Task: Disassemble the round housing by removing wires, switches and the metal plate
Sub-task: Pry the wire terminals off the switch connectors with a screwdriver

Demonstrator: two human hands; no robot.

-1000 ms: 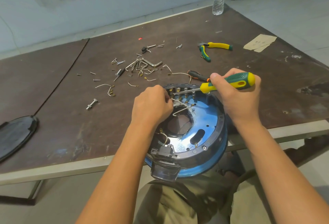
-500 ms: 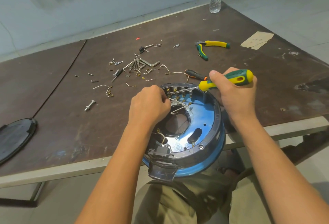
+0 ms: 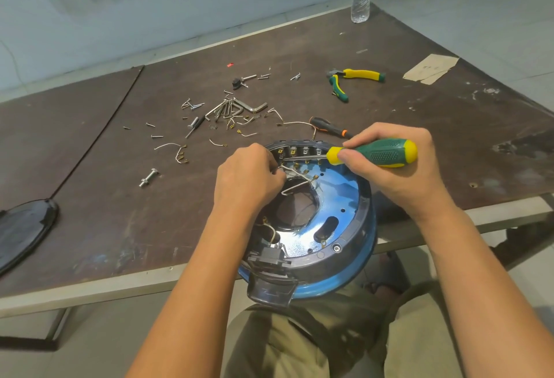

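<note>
- While the right grip (image 3: pixel 398 176) stays wrapped around the green-and-yellow screwdriver (image 3: pixel 374 154), thumb and fingers closed on its handle, almost nothing has shifted over the last second.
- The left grip (image 3: pixel 248 179) keeps its curled fingers pinched on a white wire (image 3: pixel 295 187). The wire loops over the central opening, and its other end is still attached.
- Since neither grip has travelled, I judge this wire to be mid-removal: the terminal is being worked and is not yet released.
- The screwdriver's long axis runs left to right, roughly level. Its handle points to the person's right and its shaft points left toward the left fingers, where the tip is hidden.
- That shaft crosses just in front of the row of switches (image 3: pixel 299 151) along the far rim, all still seated.
- The round housing (image 3: pixel 353 245) lies open face up and tilted toward the person. Its far side rests on the near edge of the surface (image 3: pixel 120 212) and its near side hangs over the lap.
- Being circular, it has no real long axis. Its dark connector block (image 3: pixel 269 257) points toward the person.
- The blue-reflecting metal plate (image 3: pixel 335 197) is still inside the housing.
- Loose wire pieces (image 3: pixel 180 152) lie on the surface well to the left, so the task appears partly done.
</note>
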